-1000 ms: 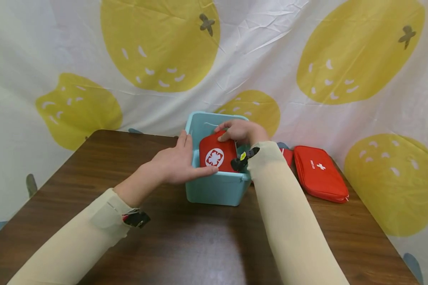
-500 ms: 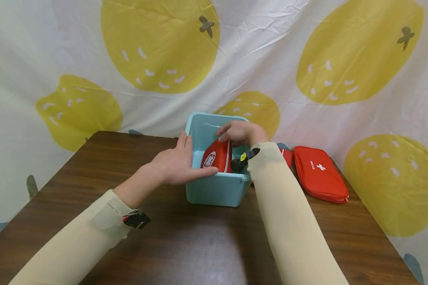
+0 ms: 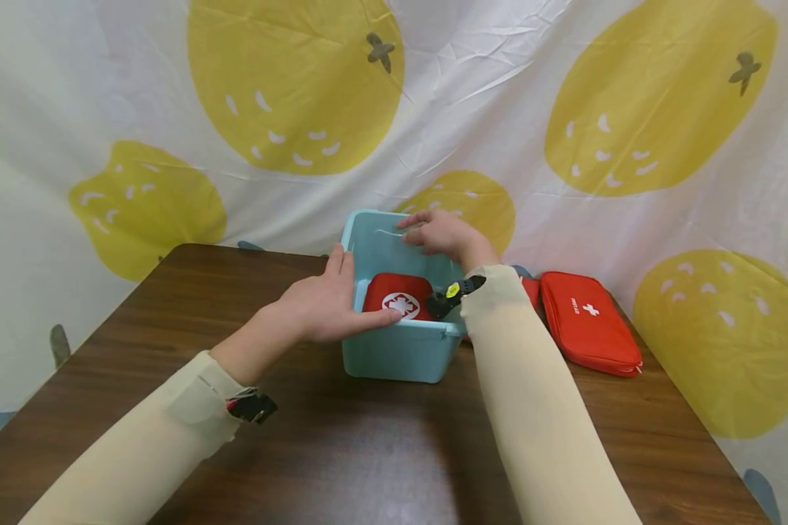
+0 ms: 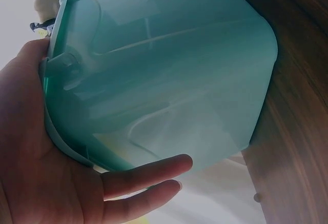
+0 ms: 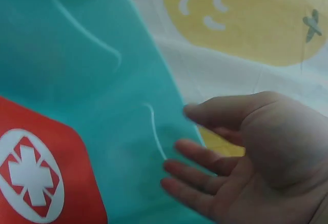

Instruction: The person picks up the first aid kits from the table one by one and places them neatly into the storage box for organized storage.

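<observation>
A light blue plastic bin [image 3: 394, 356] stands on the dark wooden table. My left hand [image 3: 317, 302] rests against its near left corner. That thumb lies along the front rim, and two straight fingers reach along the outer wall [image 4: 169, 85] in the left wrist view. Down inside the bin lies a red first aid pouch [image 3: 382, 289] with a white oval emblem, its lower part hidden by the front rim. Above the pouch, by the bin's back right rim, my right hand [image 3: 443, 237] has loosely spread fingers holding nothing. The right wrist view shows the pouch [image 5: 77, 172] apart from these fingers.
A flat red first aid bag [image 3: 589, 321] with a white cross lies right of the bin. Another red item [image 3: 530, 290] shows partly behind my right forearm. A lemon-print cloth [image 3: 486, 87] hangs behind the wooden table [image 3: 341, 452].
My right hand has let go of the red pouch and risen toward the bin's back rim. The pouch has turned and dropped lower into the bin. My left hand stays at the corner.
</observation>
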`<action>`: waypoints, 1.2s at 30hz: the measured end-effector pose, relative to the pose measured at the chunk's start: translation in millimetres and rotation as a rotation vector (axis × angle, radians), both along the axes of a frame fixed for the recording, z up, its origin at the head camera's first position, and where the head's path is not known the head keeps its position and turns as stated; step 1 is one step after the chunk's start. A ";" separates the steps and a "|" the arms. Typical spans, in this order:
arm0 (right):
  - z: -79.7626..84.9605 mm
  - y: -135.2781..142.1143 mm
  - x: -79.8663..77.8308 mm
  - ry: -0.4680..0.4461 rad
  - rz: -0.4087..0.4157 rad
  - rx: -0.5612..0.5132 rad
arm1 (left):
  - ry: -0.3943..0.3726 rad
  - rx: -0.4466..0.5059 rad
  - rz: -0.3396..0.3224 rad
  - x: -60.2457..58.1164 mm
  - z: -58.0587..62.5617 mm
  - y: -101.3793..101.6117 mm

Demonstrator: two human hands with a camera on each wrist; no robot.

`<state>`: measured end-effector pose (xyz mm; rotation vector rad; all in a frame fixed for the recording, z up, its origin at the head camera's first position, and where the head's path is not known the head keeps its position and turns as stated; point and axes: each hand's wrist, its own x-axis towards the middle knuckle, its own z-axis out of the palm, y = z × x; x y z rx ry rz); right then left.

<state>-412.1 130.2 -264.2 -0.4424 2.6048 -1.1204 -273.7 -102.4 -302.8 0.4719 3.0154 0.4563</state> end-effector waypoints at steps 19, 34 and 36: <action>42.0 45.8 25.9 0.143 -0.051 -0.457 | -0.018 0.014 0.022 2.3 2.9 -5.3; 21.1 110.4 40.9 0.147 -0.116 -0.297 | 0.007 0.031 0.019 1.2 0.2 -10.1; 16.1 116.7 40.1 0.141 -0.126 -0.271 | 0.006 0.034 0.017 1.2 -0.3 -9.8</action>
